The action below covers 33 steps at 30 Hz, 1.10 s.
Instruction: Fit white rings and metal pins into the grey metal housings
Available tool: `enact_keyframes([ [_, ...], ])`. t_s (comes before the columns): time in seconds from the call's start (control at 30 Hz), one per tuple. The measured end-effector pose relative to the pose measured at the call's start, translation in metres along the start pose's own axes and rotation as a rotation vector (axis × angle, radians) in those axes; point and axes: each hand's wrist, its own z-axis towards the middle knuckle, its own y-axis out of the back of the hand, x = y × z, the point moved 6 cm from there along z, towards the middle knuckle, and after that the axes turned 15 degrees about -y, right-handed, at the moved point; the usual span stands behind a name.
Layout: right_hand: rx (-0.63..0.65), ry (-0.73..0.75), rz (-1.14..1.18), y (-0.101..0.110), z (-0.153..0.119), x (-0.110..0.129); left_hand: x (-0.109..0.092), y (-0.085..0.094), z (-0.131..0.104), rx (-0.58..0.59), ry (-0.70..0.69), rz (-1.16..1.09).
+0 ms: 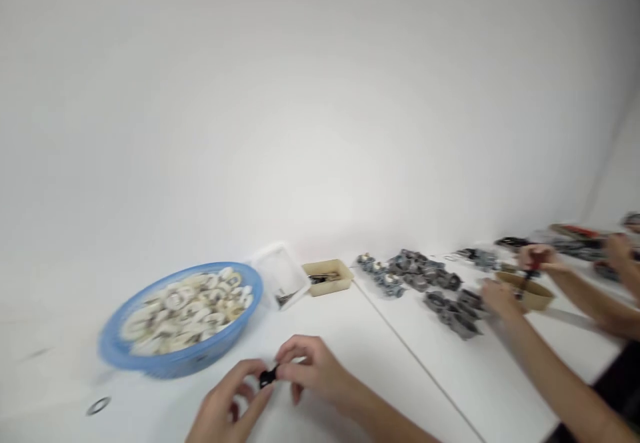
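Note:
My left hand (227, 403) and my right hand (313, 369) meet low in the head view over the white table (350, 336). Between their fingertips sits a small black part (267, 377); both hands pinch it. The picture is blurred, so its shape is unclear. A blue basket (120, 349) heaped with white ring-shaped parts (187, 309) stands just beyond my left hand.
A tilted white tray (280, 273) and a beige tray (327, 276) sit behind the basket. A small metal ring (99, 405) lies at the left. On the right, a co-worker's hands (500, 296) work among grey parts (425, 276) and a brown dish (537, 293).

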Motion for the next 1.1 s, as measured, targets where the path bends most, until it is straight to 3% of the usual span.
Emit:
enact_keyframes([
  [0.07, 0.021, 0.015, -0.004, 0.003, 0.001, -0.001, -0.013, 0.004, 0.003, 0.063, 0.018, -0.010],
  [0.27, 0.115, -0.020, -0.176, 0.001, -0.002, -0.013, -0.024, 0.012, 0.005, 0.055, 0.082, -0.063],
  [0.47, 0.160, -0.031, -0.221, -0.009, -0.006, -0.014, -0.020, 0.011, 0.006, 0.050, 0.077, -0.084],
  [0.87, 0.128, -0.078, -0.225, -0.006, -0.005, -0.014, -0.006, 0.010, 0.005, 0.090, 0.084, -0.065],
  [1.1, 0.051, -0.041, -0.307, 0.007, -0.005, -0.008, -0.001, 0.016, 0.008, 0.108, 0.084, -0.029],
])
